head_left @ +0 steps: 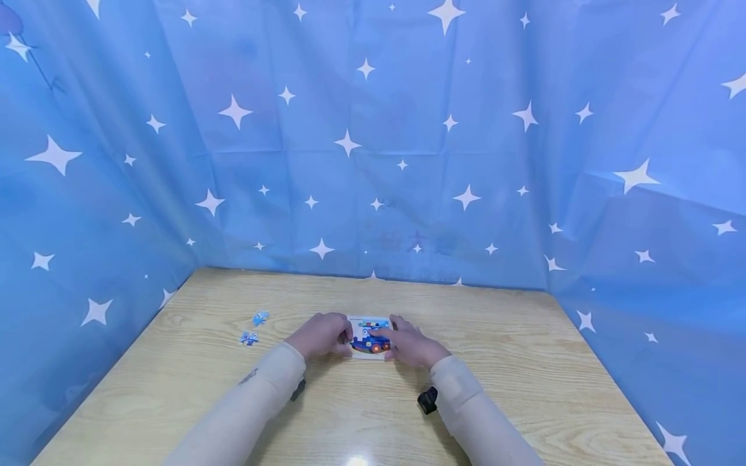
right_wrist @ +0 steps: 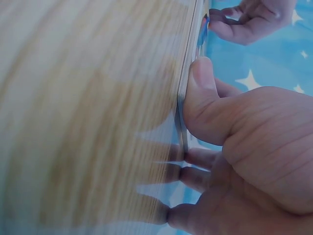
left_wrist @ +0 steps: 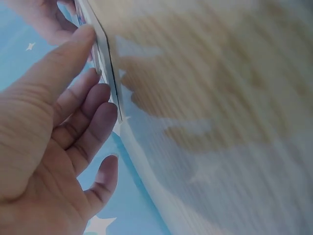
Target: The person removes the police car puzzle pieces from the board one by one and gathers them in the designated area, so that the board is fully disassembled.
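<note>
A small flat jigsaw puzzle (head_left: pixel 370 325) in a white frame lies on the table, its picture a blue vehicle with orange wheels. My left hand (head_left: pixel 325 334) grips the frame's left side, thumb toward the near corner and fingers bent at the edge. From the right, my right hand (head_left: pixel 415 343) straddles the frame's other side, one finger reaching over the picture. In the right wrist view its thumb (right_wrist: pixel 201 83) lies against the edge, while other fingertips (right_wrist: pixel 176 215) come down at the tabletop. Both wrist views show the puzzle nearly edge-on, hiding most of its picture.
Two loose blue puzzle pieces, an upper one (head_left: pixel 260 318) and a lower one (head_left: pixel 249 338), lie left of the hands on the wooden table (head_left: pixel 524 375). A blue curtain with white stars (head_left: pixel 373 213) encloses the back and sides. Black wrist cameras (head_left: pixel 428 400) hang beneath the sleeves.
</note>
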A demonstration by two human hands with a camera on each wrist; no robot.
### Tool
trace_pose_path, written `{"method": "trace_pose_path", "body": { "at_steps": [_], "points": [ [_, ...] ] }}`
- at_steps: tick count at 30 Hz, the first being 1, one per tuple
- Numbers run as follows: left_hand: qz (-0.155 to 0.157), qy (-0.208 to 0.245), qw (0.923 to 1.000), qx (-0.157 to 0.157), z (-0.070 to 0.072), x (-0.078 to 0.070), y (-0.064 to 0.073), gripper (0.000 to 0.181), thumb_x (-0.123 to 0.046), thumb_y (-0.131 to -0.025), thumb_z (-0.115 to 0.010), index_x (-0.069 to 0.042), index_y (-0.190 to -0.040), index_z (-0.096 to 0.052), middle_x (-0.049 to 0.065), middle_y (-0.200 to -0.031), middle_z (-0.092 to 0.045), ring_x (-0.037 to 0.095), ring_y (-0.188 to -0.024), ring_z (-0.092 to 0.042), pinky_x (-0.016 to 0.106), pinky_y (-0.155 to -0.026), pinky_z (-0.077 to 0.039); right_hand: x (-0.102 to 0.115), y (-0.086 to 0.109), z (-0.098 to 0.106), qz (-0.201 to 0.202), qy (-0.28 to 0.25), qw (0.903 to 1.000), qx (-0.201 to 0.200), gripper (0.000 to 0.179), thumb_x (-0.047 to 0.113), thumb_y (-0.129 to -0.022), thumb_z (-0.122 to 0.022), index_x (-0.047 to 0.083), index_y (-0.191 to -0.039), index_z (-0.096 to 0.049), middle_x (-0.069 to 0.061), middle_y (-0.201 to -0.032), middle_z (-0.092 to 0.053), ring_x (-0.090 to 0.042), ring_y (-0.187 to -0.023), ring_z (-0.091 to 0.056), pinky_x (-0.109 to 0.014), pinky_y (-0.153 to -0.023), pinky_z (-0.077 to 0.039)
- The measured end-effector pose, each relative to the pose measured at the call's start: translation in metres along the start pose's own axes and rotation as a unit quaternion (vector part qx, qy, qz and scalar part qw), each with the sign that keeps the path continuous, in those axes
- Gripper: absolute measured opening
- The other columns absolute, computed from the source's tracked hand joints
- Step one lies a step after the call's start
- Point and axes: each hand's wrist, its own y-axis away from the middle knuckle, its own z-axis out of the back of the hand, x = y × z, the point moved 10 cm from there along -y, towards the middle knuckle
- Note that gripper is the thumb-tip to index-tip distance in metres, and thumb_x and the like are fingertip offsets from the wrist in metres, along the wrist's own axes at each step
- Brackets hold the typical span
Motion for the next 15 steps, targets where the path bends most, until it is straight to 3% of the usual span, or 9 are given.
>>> {"method": "trace_pose_path", "body": {
  "at_steps": [4,10,15],
  "points": [
    [0.007,0.015,0.9998,0.01,0.0002,-0.0002,-0.0013,0.022,-0.031,-0.082,-0.086,-0.017,-0.092,-0.073,-0.011,-0.083,-0.062,0.006,-0.074,-0.054,0.033,-0.079,-0.05,0.0008,0.0001,0.0,0.006,-0.002,1.0,0.0,0.058,0.021,-0.096,-0.067,0.034,-0.15,-0.05,-0.02,-0.167,-0.013,-0.05,-0.149,-0.017,-0.07,-0.111,-0.023],
    [-0.016,-0.028,0.9995,0.0,0.0007,-0.0054,-0.002,0.017,-0.031,-0.081,-0.082,-0.019,-0.086,-0.071,-0.014,-0.075,-0.056,0.007,-0.069,-0.05,0.036,-0.077,-0.046,0.0,0.0,-0.0013,0.01,0.004,0.9999,0.002,0.058,0.023,-0.097,-0.066,0.034,-0.151,-0.049,-0.02,-0.167,-0.012,-0.049,-0.149,-0.016,-0.07,-0.112,-0.023],
    [-0.02,-0.026,0.9994,-0.007,-0.0028,-0.0026,-0.0041,0.015,-0.03,-0.08,-0.08,-0.019,-0.085,-0.07,-0.014,-0.074,-0.055,0.006,-0.067,-0.05,0.031,-0.071,-0.044,-0.0007,-0.0004,-0.002,0.013,0.026,0.9996,0.004,0.057,0.023,-0.098,-0.065,0.033,-0.152,-0.048,-0.021,-0.167,-0.013,-0.047,-0.15,-0.016,-0.069,-0.114,-0.02]
  ]
}}
